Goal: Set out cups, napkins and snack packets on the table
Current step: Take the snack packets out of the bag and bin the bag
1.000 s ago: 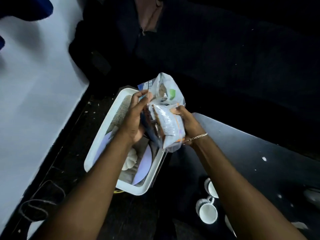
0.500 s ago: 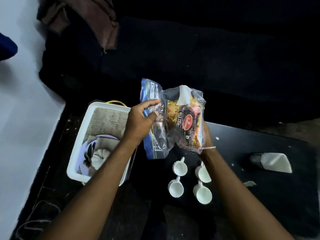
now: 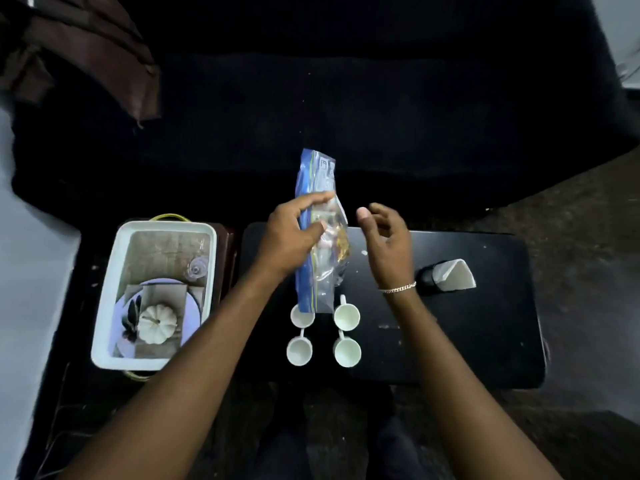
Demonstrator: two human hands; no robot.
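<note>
My left hand (image 3: 289, 233) grips a clear snack packet with a blue edge (image 3: 317, 216), held upright above the black table (image 3: 485, 327). Just right of the packet, my right hand (image 3: 386, 237) hovers with its fingers apart and nothing in it. Several white cups stand in a square on the table under the packet: a back left cup (image 3: 302, 317), a back right cup (image 3: 346, 315), and the two front cups (image 3: 299, 351) (image 3: 347, 353). A white napkin holder on a dark base (image 3: 450, 277) lies at the table's right.
A white tray (image 3: 104, 323) at the left holds a picture of a plate and white pumpkin, plus a clear glass (image 3: 197, 268). A dark sofa (image 3: 381, 116) runs behind the table, with a brown cloth (image 3: 86, 53) on it. Pale floor lies far left.
Both hands carried the packets from over the tray to above the table. The right hand has let go of the second packet, which is no longer seen. The view swung right.
</note>
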